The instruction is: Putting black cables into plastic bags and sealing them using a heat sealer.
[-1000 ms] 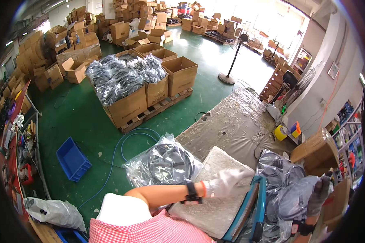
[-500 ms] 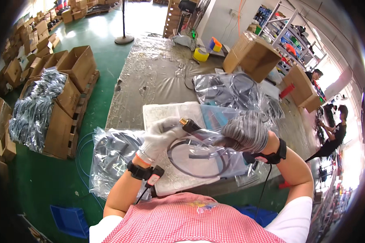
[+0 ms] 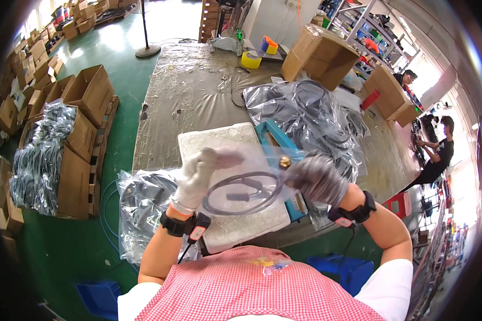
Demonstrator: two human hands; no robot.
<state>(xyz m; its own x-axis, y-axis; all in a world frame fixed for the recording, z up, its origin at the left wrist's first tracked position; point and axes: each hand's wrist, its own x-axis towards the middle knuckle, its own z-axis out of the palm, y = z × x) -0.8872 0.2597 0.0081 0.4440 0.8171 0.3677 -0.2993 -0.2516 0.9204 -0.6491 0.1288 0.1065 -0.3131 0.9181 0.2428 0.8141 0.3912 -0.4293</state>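
Observation:
A coiled dark cable (image 3: 245, 193) lies in a clear plastic bag (image 3: 254, 155) between my hands, over a white foam slab (image 3: 219, 134). My right hand (image 3: 318, 181), in a grey striped glove, is closed round the cable's brass-tipped connector (image 3: 285, 162) at the bag's right side. In a white glove, my left hand (image 3: 197, 176) is at the bag's left side; its fingers are smeared by motion, so their grip does not show. A teal long-bodied tool (image 3: 276, 134) rests on the right of the slab, partly hidden by the bag and my right hand.
Bagged cables (image 3: 300, 107) are heaped beyond the slab, and more bagged cables (image 3: 144, 198) lie to its left. Yellow tape (image 3: 250, 60) and an open carton (image 3: 318, 56) stand farther back. Cartons on a pallet (image 3: 77, 155) are at left; a co-worker (image 3: 439, 150) is at far right.
The brass connector has gone from my left hand to my right hand. The bag with the coil has shifted left, uncovering more of the teal tool. The whole view has shifted slightly.

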